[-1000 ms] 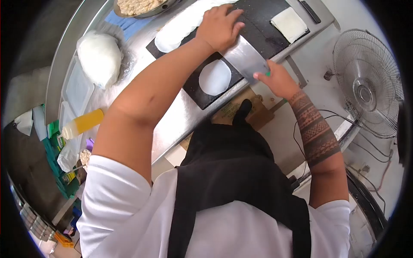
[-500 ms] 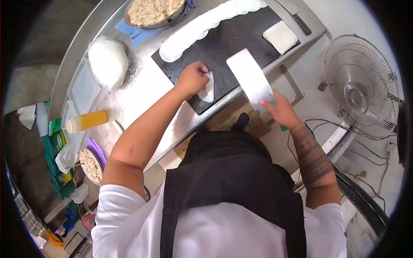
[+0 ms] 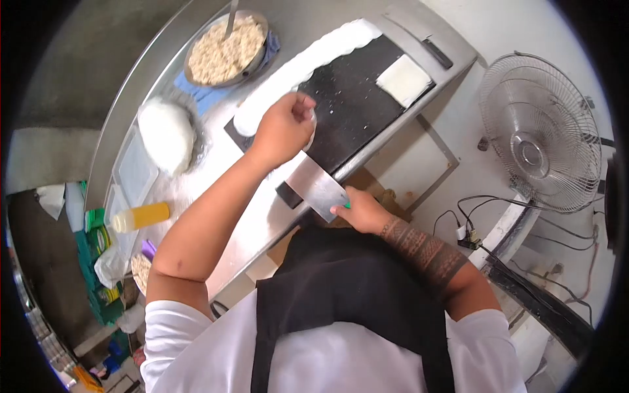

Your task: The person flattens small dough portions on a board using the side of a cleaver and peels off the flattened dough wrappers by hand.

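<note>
Steel table (image 3: 252, 223): I log pale mix (image 3: 226, 52) in a bowl (image 3: 251, 71), upper left; yellow bottle (image 3: 141, 217), left. Centre: right hand (image 3: 362, 211) grips broad blade (image 3: 319, 188); left hand (image 3: 285, 128) half-curled at white sheet (image 3: 311, 139), hold unclear.

Right hand (image 3: 365, 211) grips wide blade (image 3: 317, 188) over near-left end of black board (image 3: 350, 98). Left hand (image 3: 283, 131) holds white sheet (image 3: 312, 137). Bowl (image 3: 253, 69) far left.
</note>
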Tool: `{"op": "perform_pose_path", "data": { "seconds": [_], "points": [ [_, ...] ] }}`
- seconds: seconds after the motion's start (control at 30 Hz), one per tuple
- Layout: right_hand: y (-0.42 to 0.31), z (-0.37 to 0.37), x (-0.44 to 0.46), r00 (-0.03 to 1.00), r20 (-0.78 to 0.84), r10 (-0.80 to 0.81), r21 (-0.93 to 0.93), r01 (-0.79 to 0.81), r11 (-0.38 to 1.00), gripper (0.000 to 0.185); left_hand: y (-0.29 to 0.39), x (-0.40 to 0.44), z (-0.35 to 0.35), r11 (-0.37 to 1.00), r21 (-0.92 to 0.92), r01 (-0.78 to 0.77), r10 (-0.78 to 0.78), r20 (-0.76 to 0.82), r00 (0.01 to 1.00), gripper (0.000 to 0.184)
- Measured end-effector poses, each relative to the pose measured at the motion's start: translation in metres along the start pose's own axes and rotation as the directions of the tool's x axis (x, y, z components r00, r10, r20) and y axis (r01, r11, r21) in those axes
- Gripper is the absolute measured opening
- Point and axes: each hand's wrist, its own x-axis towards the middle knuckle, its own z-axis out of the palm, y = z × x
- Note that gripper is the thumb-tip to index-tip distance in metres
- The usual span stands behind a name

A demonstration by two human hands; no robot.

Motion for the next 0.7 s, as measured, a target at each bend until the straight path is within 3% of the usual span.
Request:
{"op": "perform_pose_path", "data": {
  "seconds": [0.07,0.13,0.23,0.33,0.43,0.53,0.6,0.7],
  "points": [
    [0.004,-0.018,-0.015,0.997,-0.065,0.033,-0.006,-0.034,0.999,0.05,0.045,0.045,0.004,0.982,0.11,-0.151,0.15,0.014,0.989,0.031],
    [0.007,-0.036,-0.034,0.99,-0.128,0.06,0.04,-0.055,0.998,0.048,0.076,0.097,0.016,0.968,0.097,-0.231,0.238,-0.064,0.969,0.036],
    [0.014,-0.058,-0.064,0.971,-0.216,0.103,0.217,-0.055,0.975,0.047,0.11,0.171,0.041,0.957,-0.209,-0.201,0.173,-0.147,0.974,0.04],
    [0.036,-0.065,-0.088,0.94,-0.254,0.226,0.278,-0.153,0.948,0.046,0.105,0.233,0.069,0.971,-0.208,-0.119,0.088,-0.152,0.984,0.043],
    [0.044,-0.069,-0.106,0.897,-0.265,0.353,0.345,-0.254,0.904,0.045,0.036,0.276,0.109,0.985,0.153,-0.081,0.111,-0.195,0.975,0.044],
    [0.06,-0.065,-0.119,0.882,-0.327,0.34,0.371,-0.211,0.905,0.044,-0.044,0.258,0.133,0.963,0.185,-0.197,0.243,-0.277,0.93,0.042],
    [0.049,-0.074,-0.123,0.892,-0.302,0.337,0.381,-0.211,0.9,0.044,-0.064,0.209,0.135,0.924,0.144,-0.354,0.381,-0.418,0.825,0.033],
    [0.038,-0.077,-0.116,0.904,-0.309,0.295,0.315,-0.196,0.929,0.042,-0.077,0.078,0.106,0.931,0.084,-0.355,0.36,-0.367,0.858,0.02]
  ]
}}
